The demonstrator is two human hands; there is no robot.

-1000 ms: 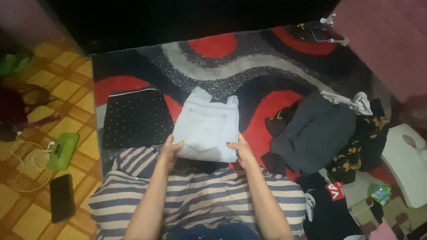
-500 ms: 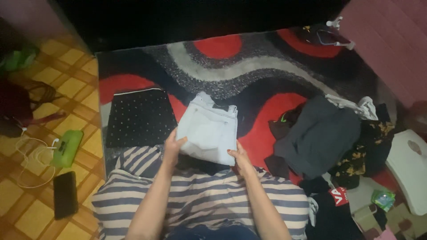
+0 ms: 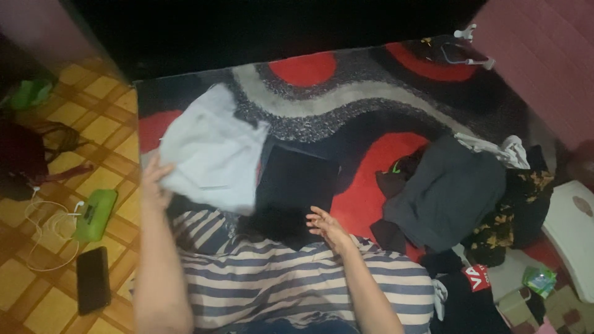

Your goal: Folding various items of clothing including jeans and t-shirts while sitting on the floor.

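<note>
My left hand (image 3: 154, 179) grips a folded pale blue garment (image 3: 210, 151) and holds it up at the left, over the spot where a black dotted folded cloth lay. That garment is blurred by motion. My right hand (image 3: 325, 226) hovers with its fingers spread and nothing in it, at the near edge of a dark folded garment (image 3: 296, 185) lying on the red, grey and black rug (image 3: 346, 93). A striped cloth (image 3: 278, 278) covers my lap below both hands.
A heap of dark clothes (image 3: 451, 192) lies on the rug at the right, with a white plastic stool (image 3: 572, 235) beyond it. On the tiled floor at the left are a green case (image 3: 96, 213), white earphones (image 3: 46, 226) and a black phone (image 3: 93, 287).
My left hand has lifted the pale garment off the dark one and swung it left. My right hand has let go of it and now stays spread.
</note>
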